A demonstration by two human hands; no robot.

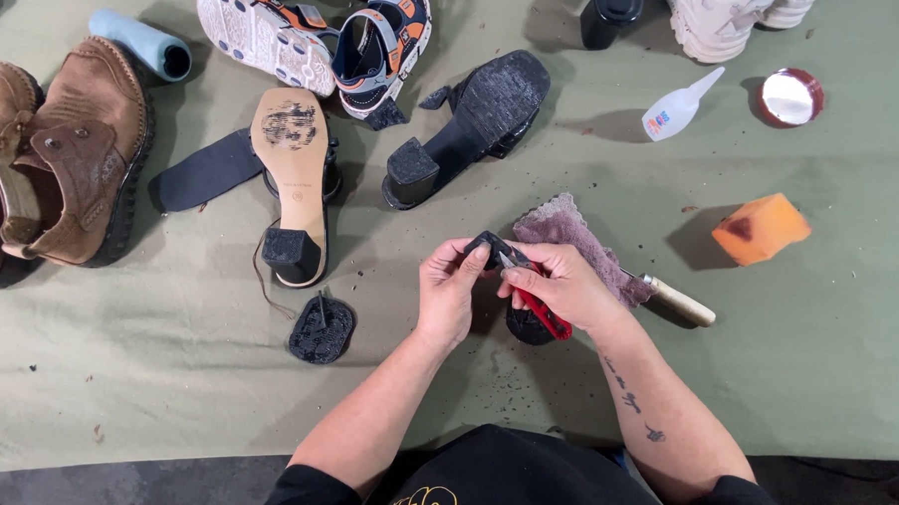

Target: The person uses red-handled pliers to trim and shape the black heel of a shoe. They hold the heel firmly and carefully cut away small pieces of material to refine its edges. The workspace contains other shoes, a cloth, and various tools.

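Centre frame: left hand (449, 287) pinches black rubber piece (491, 245); right hand (562, 283) fingers clamped on red-handled cutter (541, 311) against it.

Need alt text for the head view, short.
Two bare hands over an olive cloth: the left hand pinches a small black rubber piece, the right hand holds a red-handled cutter against it. Upturned heeled sandals, brown boots and a glue bottle lie around.

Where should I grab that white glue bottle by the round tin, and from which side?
Grip the glue bottle around its wide body at the lower left end, not the thin nozzle. It lies on its side on the mat, nozzle pointing up-right toward the round tin. Coming from above, fingers across the body, probably works best; both hands are busy now.
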